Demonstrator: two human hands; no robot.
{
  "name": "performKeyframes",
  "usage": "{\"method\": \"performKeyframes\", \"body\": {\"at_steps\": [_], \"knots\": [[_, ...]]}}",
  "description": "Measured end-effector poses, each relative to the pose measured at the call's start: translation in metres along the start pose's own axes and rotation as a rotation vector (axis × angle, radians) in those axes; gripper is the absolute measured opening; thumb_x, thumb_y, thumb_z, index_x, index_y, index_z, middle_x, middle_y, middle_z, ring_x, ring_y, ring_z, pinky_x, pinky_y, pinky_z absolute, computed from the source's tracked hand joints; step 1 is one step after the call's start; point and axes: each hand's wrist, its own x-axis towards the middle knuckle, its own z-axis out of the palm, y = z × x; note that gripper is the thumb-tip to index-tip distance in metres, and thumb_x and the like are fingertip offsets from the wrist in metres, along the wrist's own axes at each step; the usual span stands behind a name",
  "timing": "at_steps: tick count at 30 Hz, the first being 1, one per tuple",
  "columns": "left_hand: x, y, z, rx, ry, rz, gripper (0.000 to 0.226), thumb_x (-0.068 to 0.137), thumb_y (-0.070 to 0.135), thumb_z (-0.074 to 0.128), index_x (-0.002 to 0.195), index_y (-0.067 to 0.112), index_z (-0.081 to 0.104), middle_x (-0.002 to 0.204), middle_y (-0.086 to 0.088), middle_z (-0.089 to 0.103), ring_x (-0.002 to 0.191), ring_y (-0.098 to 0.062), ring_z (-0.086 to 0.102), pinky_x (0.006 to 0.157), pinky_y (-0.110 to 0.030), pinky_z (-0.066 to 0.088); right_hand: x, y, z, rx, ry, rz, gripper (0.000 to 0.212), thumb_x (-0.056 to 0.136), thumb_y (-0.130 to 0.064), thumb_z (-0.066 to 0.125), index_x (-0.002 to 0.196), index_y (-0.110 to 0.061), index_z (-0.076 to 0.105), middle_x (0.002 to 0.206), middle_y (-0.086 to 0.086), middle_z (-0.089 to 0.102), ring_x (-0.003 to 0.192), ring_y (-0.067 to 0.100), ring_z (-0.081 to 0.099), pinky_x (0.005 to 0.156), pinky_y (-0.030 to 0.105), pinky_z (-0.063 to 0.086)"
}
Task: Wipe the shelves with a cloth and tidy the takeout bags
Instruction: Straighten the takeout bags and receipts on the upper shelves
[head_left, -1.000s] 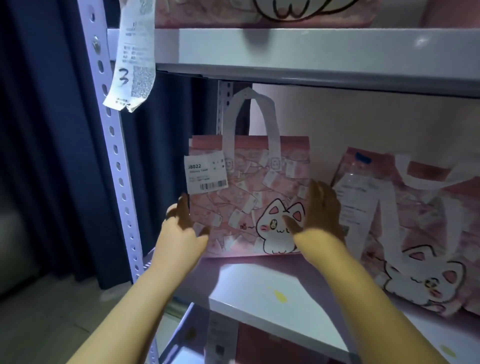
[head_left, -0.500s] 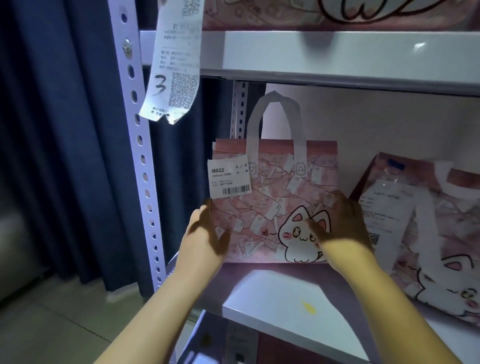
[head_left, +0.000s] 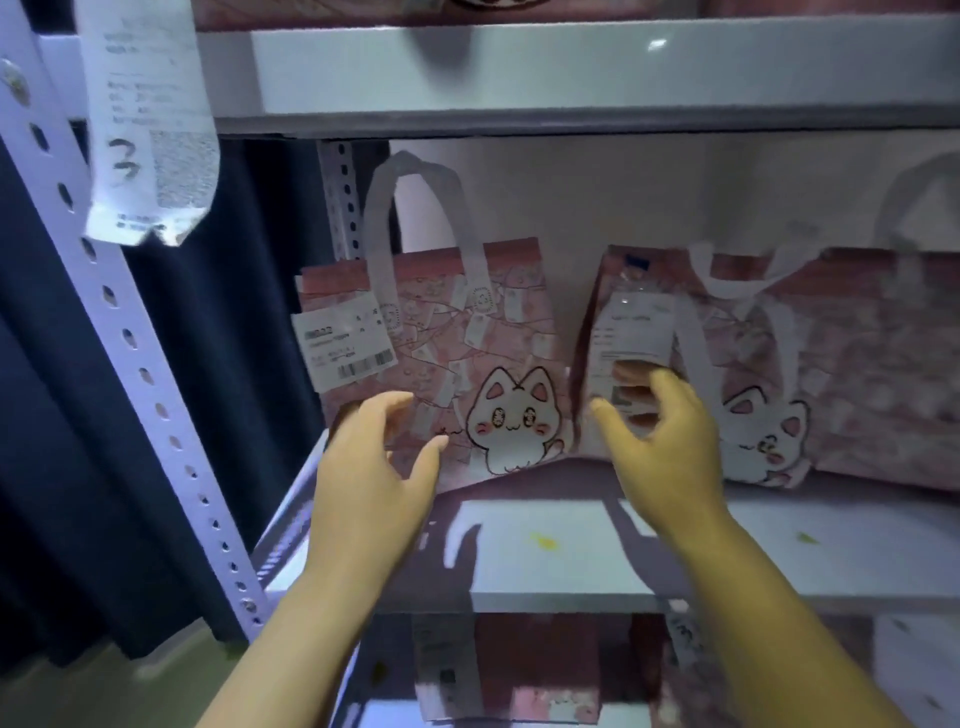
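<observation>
A pink takeout bag (head_left: 467, 332) with a white cat print and a barcode label stands upright at the left end of the white shelf (head_left: 561, 551). My left hand (head_left: 379, 462) hovers open just in front of its lower left corner, fingers apart, not gripping. A second pink cat bag (head_left: 769, 374) leans to its right. My right hand (head_left: 660, 436) is open in front of that bag's left side, near its white receipt (head_left: 631, 327). No cloth is in view.
A perforated white upright (head_left: 130, 332) frames the left side, with a dark blue curtain (head_left: 62, 467) behind. A receipt marked 3 (head_left: 150, 145) hangs from the shelf above (head_left: 571, 67). More pink bags (head_left: 509, 675) sit on the shelf below. Small yellow specks (head_left: 543, 541) lie on the shelf.
Both hands have let go of the left bag, which now stands on its own. My right hand has moved right to the second bag; the view has shifted right.
</observation>
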Motion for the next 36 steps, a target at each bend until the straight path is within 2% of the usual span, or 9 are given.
{"method": "performKeyframes", "body": {"at_steps": [3,7,10,12,16,21,25,30,36], "knots": [[-0.002,0.013,0.018,-0.062,-0.055,0.068,0.033,0.078,0.025,0.072,0.109,0.021,0.058,0.096,0.010,0.053,0.085,-0.003,0.053,0.071,-0.004,0.041,-0.007,0.017,-0.019,-0.001,0.021,0.055,0.030,0.087,-0.034,0.062,0.115,-0.024,0.056,0.107,-0.010,0.052,0.093,0.008,0.051,0.081,0.024,0.043],[-0.008,0.032,0.049,-0.108,-0.119,0.090,0.032,0.077,0.022,0.073,0.106,0.018,0.060,0.094,0.007,0.057,0.081,-0.008,0.057,0.072,-0.010,0.040,-0.011,0.043,-0.052,-0.016,0.058,0.115,0.027,0.087,-0.035,0.062,0.112,-0.029,0.056,0.109,-0.011,0.054,0.093,-0.003,0.052,0.080,0.019,0.042],[-0.006,0.048,0.075,-0.074,-0.159,0.116,0.033,0.076,0.021,0.074,0.105,0.011,0.062,0.094,0.001,0.059,0.084,-0.017,0.058,0.073,-0.022,0.044,-0.006,0.064,-0.077,-0.055,0.111,0.152,0.030,0.088,-0.031,0.062,0.116,-0.021,0.056,0.112,-0.006,0.054,0.097,0.009,0.052,0.084,0.031,0.046],[-0.002,0.059,0.092,-0.028,-0.185,0.106,0.034,0.077,0.023,0.073,0.105,0.007,0.062,0.095,-0.007,0.062,0.086,-0.025,0.059,0.076,-0.034,0.047,0.001,0.078,-0.093,-0.066,0.136,0.167,0.032,0.088,-0.027,0.062,0.118,-0.017,0.056,0.114,-0.001,0.054,0.100,0.014,0.052,0.084,0.031,0.048],[0.013,0.082,0.122,0.009,-0.165,0.152,0.038,0.078,0.020,0.070,0.113,0.010,0.061,0.102,-0.013,0.065,0.091,-0.034,0.059,0.070,-0.031,0.040,0.022,0.105,-0.118,-0.118,0.135,0.156,0.035,0.086,-0.022,0.064,0.117,-0.009,0.054,0.112,0.007,0.050,0.103,0.022,0.050,0.085,0.041,0.046],[0.030,0.094,0.149,-0.021,-0.091,0.087,0.051,0.085,0.020,0.065,0.131,0.006,0.047,0.120,-0.019,0.053,0.105,-0.039,0.055,0.087,-0.044,0.047,0.045,0.131,-0.127,-0.205,0.152,0.066,0.033,0.078,-0.013,0.068,0.101,-0.025,0.047,0.103,0.000,0.039,0.071,-0.003,0.037,0.058,0.012,0.030],[0.043,0.090,0.157,-0.001,-0.117,-0.062,0.055,0.091,0.028,0.056,0.140,0.011,0.038,0.132,-0.010,0.053,0.113,-0.027,0.055,0.094,-0.036,0.045,0.058,0.150,-0.124,-0.173,0.060,0.085,0.043,0.079,-0.012,0.067,0.118,-0.013,0.051,0.105,0.005,0.044,0.071,0.003,0.039,0.068,0.019,0.034],[0.043,0.090,0.157,-0.014,-0.136,-0.062,0.039,0.093,0.018,0.053,0.131,0.010,0.050,0.115,-0.011,0.066,0.098,-0.027,0.063,0.081,-0.025,0.044,0.064,0.158,-0.121,-0.144,0.007,0.065,0.047,0.082,-0.016,0.066,0.126,-0.011,0.050,0.108,0.000,0.038,0.082,0.024,0.054,0.079,0.031,0.046],[0.041,0.091,0.156,-0.010,-0.113,-0.088,0.032,0.092,0.014,0.053,0.124,0.012,0.057,0.114,-0.008,0.067,0.101,-0.028,0.062,0.079,-0.025,0.044,0.062,0.159,-0.126,-0.152,0.001,0.017,0.042,0.081,-0.014,0.068,0.121,-0.010,0.053,0.105,0.000,0.042,0.074,0.015,0.050,0.072,0.022,0.037]]}}
